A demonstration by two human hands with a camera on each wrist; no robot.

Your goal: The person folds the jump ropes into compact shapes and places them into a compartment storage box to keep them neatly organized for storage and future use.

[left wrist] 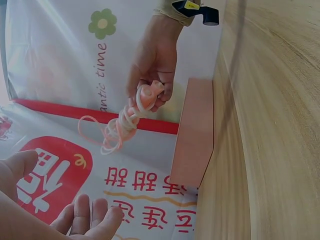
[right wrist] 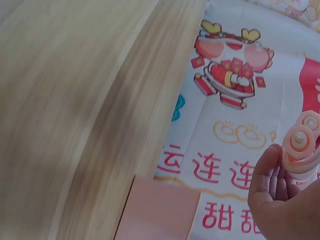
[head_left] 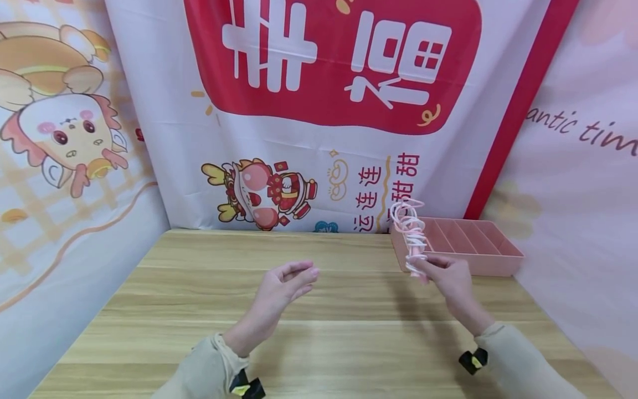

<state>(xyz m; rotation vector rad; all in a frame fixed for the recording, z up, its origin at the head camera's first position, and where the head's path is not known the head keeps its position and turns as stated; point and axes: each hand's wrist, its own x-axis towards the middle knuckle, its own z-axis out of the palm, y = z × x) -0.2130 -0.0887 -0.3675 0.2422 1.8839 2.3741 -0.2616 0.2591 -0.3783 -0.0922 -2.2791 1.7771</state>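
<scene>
My right hand (head_left: 452,280) grips a pink jump rope (head_left: 416,238) by one end of its bundled handles, above the table. White and pale pink cord is wound round the handles, and a loose loop sticks out at the far end. Two round handle ends of the jump rope (right wrist: 299,141) show beside the thumb and fingers in the right wrist view. My left hand (head_left: 280,288) hovers over the middle of the table with nothing in it, its fingers loosely bent and apart from the rope.
A pink divided box (head_left: 468,265) with several compartments stands at the back right of the wooden table (head_left: 199,299), just behind the right hand. Printed cloth (head_left: 164,138) hangs along the back and both sides.
</scene>
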